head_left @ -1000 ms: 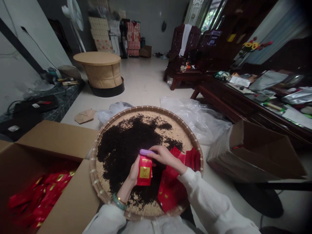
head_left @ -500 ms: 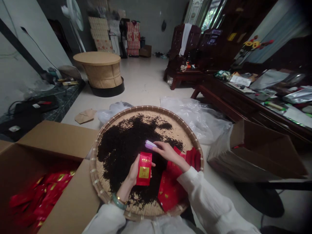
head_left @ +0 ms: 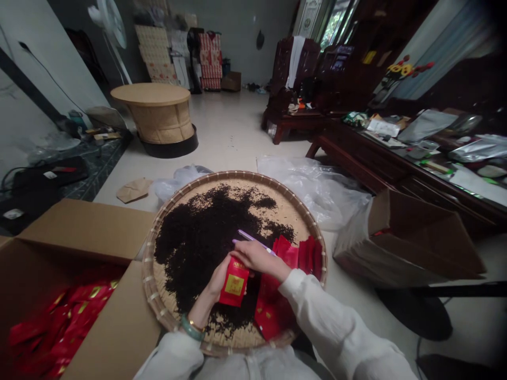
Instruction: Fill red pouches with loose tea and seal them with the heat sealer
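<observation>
A round woven bamboo tray [head_left: 158, 248] on my lap carries a heap of dark loose tea leaves [head_left: 198, 237]. My left hand [head_left: 217, 279] is closed round a small red packet with a gold label [head_left: 234, 282], held upright over the tea. My right hand [head_left: 253, 256] touches the packet's top and grips a thin purple scoop [head_left: 249, 237] by its handle. Several empty red packets [head_left: 293, 253] lie on the tray's right side under my right forearm.
An open cardboard box [head_left: 91, 232] at the left holds several filled red packets [head_left: 55, 322]. Another cardboard box [head_left: 412, 237] lies at the right beside clear plastic sheeting [head_left: 317, 190]. A dark wooden table [head_left: 396, 158] with clutter stands at the right; a round wooden stand [head_left: 162, 111] is farther back.
My right hand swung the purple scoop away from the packet's mouth, out over the tea, then came back to the packet's top. The packet tilted slightly and dropped a little.
</observation>
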`<state>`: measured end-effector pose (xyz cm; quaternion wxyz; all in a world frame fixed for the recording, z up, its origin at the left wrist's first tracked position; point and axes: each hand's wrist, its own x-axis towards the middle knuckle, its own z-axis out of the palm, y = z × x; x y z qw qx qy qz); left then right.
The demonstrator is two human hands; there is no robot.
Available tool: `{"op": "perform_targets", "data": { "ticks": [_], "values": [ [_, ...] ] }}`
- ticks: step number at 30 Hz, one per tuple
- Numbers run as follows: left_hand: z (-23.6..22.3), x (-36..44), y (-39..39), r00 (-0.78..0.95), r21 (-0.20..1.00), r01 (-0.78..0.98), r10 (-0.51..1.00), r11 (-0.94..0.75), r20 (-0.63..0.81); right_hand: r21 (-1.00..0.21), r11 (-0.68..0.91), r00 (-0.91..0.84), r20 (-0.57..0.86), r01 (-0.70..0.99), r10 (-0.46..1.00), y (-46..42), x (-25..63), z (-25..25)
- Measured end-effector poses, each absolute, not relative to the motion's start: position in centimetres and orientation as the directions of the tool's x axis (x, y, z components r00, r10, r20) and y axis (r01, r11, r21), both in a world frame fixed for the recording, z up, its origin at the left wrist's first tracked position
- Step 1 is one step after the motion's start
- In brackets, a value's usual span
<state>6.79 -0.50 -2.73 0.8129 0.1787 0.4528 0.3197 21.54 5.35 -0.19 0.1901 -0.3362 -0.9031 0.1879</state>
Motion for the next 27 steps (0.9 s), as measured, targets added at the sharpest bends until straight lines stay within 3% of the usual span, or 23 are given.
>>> {"op": "perform_targets", "data": {
  "ticks": [5, 10, 14, 17, 20, 23, 25, 27],
  "values": [
    [-2.7, 6.9, -0.5, 0.458, 0.575, -0.339, 0.665, 0.744, -0.590, -0.525, 0.680, -0.665, 0.258, 0.512, 0.700, 4.8, 22.0, -0.4],
    [-3.1, 6.6, -0.4, 0.568, 0.559, -0.307, 0.619, 0.770, -0.542, -0.685, 0.540, -0.543, 0.246, 0.489, 0.803, 4.5, 22.0, -0.7],
    [-3.1, 6.5, -0.4, 0.573, 0.575, -0.336, 0.646, 0.746, -0.504, -0.868, 0.303, -0.445, 0.109, 0.393, 0.889, 5.0, 23.3, 0.2],
    [-2.5, 5.7, -0.1, 0.534, 0.556, -0.459, 0.716, 0.692, -0.450, -0.902, 0.113, -0.410, -0.076, 0.417, 0.909, 5.4, 25.4, 1.3],
    [-1.1, 3.6, 0.6, 0.413, 0.494, -0.709, 0.864, 0.503, -0.287, -0.739, 0.154, -0.520, -0.296, 0.656, 0.801, 4.9, 27.2, 2.2],
    [0.7, 0.2, 1.6, -0.014, 0.308, -0.951, 1.000, -0.011, -0.009, -0.405, 0.380, -0.548, -0.482, 0.831, 0.684, 3.4, 27.5, 2.2],
    [2.0, -2.1, 2.4, -0.324, 0.205, -0.920, 0.943, -0.333, 0.077, -0.231, 0.465, -0.511, -0.526, 0.855, 0.680, 2.3, 27.2, 1.8],
    [2.9, -3.9, 2.9, -0.441, 0.216, -0.867, 0.893, -0.450, 0.090, -0.145, 0.500, -0.496, -0.513, 0.854, 0.700, 1.4, 26.8, 1.2]
  ]
}}
